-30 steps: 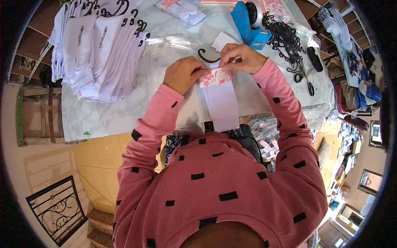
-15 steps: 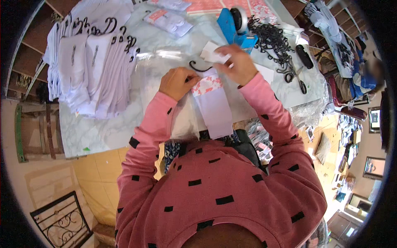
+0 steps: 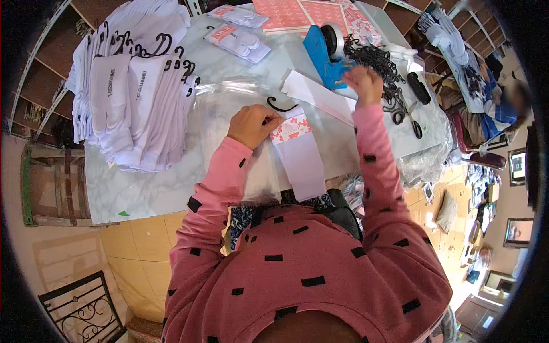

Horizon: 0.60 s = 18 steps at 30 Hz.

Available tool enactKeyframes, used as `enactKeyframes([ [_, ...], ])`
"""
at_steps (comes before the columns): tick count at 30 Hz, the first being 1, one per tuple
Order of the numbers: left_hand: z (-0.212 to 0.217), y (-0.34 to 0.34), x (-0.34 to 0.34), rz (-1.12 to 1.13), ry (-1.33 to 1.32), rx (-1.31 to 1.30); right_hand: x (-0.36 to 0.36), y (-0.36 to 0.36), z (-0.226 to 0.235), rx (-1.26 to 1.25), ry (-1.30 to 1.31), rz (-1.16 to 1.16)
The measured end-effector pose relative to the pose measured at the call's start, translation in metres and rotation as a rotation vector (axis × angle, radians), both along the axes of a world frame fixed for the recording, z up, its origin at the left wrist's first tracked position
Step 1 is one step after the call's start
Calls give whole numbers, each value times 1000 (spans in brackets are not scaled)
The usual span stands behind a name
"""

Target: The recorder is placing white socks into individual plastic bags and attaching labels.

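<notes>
A pair of white socks lies on the table before me, a pink-and-white flower-print paper band round its upper part. A black plastic hook sticks out at its top. My left hand is closed in a pinch at the band's left edge. My right hand reaches to the front end of a blue tape dispenser, its slightly blurred fingers apart. White paper strips lie between the socks and the dispenser. Under my left wrist is clear plastic film.
Stacked white socks with black hooks fill the table's left side. Banded socks and printed pink sheets lie at the back. Right of the dispenser are a heap of black hooks, scissors and a black object.
My right hand has left the white paper on the table and moved right and away from me to the tape dispenser. The left hand still pinches the band's edge.
</notes>
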<state>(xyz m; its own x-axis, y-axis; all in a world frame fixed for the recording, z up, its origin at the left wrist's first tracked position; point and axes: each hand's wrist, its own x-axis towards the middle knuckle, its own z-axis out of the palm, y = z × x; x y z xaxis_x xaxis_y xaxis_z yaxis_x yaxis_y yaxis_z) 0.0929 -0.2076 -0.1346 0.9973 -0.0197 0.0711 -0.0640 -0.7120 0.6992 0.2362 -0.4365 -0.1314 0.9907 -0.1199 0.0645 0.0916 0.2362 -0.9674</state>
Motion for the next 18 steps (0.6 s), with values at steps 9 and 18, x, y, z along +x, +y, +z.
enactKeyframes([
  [9,-3,5,1,4,48,-38,-24,-3,35,-864,88,832],
  [18,-3,1,4,-21,-26,5,-57,80,31,-1239,22,1256],
])
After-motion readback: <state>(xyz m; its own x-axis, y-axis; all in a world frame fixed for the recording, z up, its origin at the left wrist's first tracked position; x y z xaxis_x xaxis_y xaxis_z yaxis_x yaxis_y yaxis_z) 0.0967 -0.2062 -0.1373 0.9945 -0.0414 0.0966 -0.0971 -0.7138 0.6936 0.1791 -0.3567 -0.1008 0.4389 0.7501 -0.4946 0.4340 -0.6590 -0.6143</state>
